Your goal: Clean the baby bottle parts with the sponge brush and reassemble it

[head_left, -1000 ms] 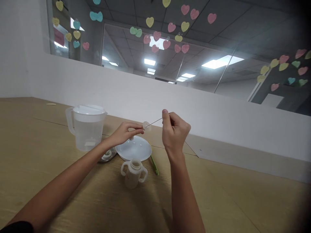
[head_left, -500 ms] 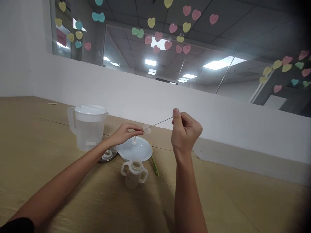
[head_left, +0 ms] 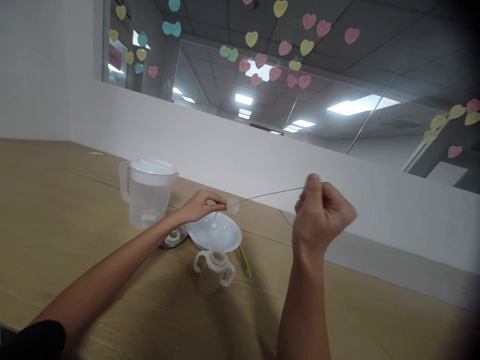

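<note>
My left hand (head_left: 206, 205) pinches a small clear round piece (head_left: 233, 205) at its edge, above a white plate (head_left: 228, 235). A thin dark wire (head_left: 270, 193) runs from that piece to my right hand (head_left: 320, 212), whose fingers are closed round its other end in a fist, thumb on top. On the plate stands a small whitish part (head_left: 214, 224), its upper end near my left fingers. In front of the plate sits an open two-handled bottle (head_left: 212, 275).
A clear lidded pitcher (head_left: 150, 195) stands left of the plate. A white ring (head_left: 173, 237) lies on a dark metal dish, partly behind my left forearm. A green-handled tool (head_left: 245, 262) lies right of the plate. A white wall (head_left: 225, 150) rises behind the table.
My right hand has moved right, away from my left hand, and a longer stretch of wire shows between them. The camera view has shifted a little.
</note>
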Tool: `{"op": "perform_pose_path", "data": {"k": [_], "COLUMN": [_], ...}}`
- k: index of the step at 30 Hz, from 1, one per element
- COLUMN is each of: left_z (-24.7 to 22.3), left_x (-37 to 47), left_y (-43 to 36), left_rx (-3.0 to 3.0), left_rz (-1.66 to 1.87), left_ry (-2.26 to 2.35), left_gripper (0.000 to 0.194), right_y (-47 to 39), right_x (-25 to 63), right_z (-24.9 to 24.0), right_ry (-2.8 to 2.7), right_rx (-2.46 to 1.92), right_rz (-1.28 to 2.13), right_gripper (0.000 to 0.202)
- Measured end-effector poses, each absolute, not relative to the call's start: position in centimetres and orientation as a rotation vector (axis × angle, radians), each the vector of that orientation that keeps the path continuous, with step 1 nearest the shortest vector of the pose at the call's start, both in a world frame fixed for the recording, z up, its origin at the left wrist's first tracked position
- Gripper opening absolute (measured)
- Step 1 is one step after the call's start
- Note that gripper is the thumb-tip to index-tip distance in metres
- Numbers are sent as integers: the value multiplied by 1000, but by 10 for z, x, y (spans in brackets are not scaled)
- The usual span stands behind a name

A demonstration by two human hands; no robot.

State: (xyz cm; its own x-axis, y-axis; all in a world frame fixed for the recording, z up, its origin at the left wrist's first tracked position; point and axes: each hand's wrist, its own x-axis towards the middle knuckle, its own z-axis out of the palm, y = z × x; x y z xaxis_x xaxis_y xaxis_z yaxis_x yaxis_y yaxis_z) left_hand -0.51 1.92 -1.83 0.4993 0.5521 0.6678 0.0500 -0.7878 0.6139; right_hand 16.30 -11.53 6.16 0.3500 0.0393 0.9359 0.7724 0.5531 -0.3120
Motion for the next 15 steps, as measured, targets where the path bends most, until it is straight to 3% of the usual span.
{"op": "perform_pose_path", "data": {"k": [5,10,15], "left_z": [-25,-37,-59], "left_x": [-8,-4,6], "left_y": [30,36,39], "left_rx": [2361,2745,2771], "left_rz": [1236,925,734], "left_ry": [605,846,886], "left_gripper": [21,15,15], "right_y": [-115,-84,-57], "right_x": [174,183,183], "right_z": [65,55,37], "right_ry": [-1116,-1367,-1604], "right_rx": [-954,-1303,-1686], "right_rz": [-654,-688,-382], "right_gripper": [44,43,37]}}
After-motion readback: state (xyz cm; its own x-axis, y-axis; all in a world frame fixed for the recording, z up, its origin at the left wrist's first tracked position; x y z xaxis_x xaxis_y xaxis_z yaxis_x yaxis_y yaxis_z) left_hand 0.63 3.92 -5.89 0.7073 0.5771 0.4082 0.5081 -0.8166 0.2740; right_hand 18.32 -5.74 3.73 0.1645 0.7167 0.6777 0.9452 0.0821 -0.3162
